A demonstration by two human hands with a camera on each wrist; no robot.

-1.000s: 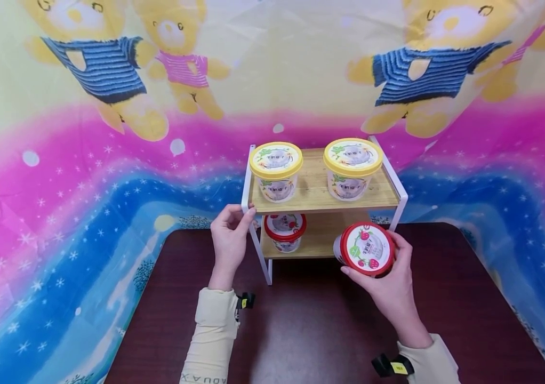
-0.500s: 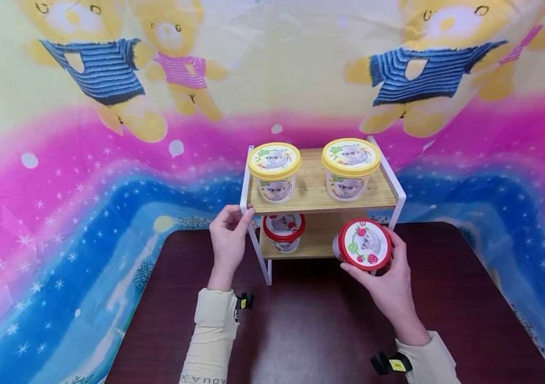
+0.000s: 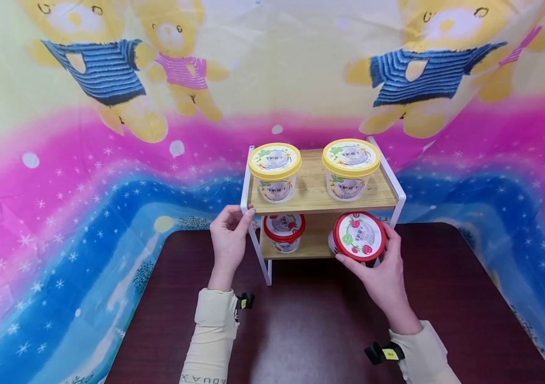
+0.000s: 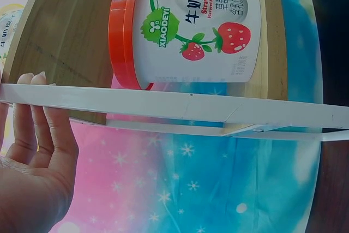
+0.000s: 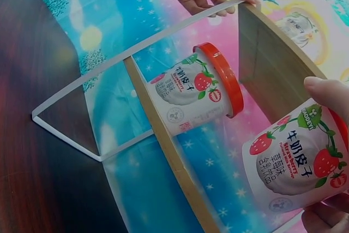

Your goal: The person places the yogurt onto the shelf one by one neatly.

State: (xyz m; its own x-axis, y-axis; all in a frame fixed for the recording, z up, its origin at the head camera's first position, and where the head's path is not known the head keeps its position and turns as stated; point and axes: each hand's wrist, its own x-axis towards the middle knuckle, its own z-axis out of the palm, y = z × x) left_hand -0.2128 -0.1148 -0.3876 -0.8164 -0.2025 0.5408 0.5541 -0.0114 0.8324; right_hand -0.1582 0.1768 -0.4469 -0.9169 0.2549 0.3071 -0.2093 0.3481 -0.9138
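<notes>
My right hand [image 3: 386, 277] grips a strawberry milk tub [image 3: 361, 237] with a red lid, tilted so its lid faces me. This tub overlaps the right front of the rack's lower shelf [image 3: 318, 232]. In the right wrist view, thumb and fingers wrap the tub's lid end [image 5: 297, 159]. My left hand [image 3: 228, 237] pinches the white metal frame [image 3: 260, 255] of the two-tier rack at its upper left front corner; the left wrist view has its fingers [image 4: 52, 135] against the bar. Another red-lidded tub [image 4: 196, 31] stands at the left of the lower shelf.
Two yellow-lidded tubs [image 3: 276, 173] [image 3: 351, 170] stand left and right on the wooden upper shelf [image 3: 312, 181]. The rack stands on a dark brown table [image 3: 301, 330]. Behind it hangs a cloth with printed bears [image 3: 272, 69].
My right hand has carried the red-lidded tub slightly up, left and toward the lower shelf. The left hand has stayed at the rack's corner.
</notes>
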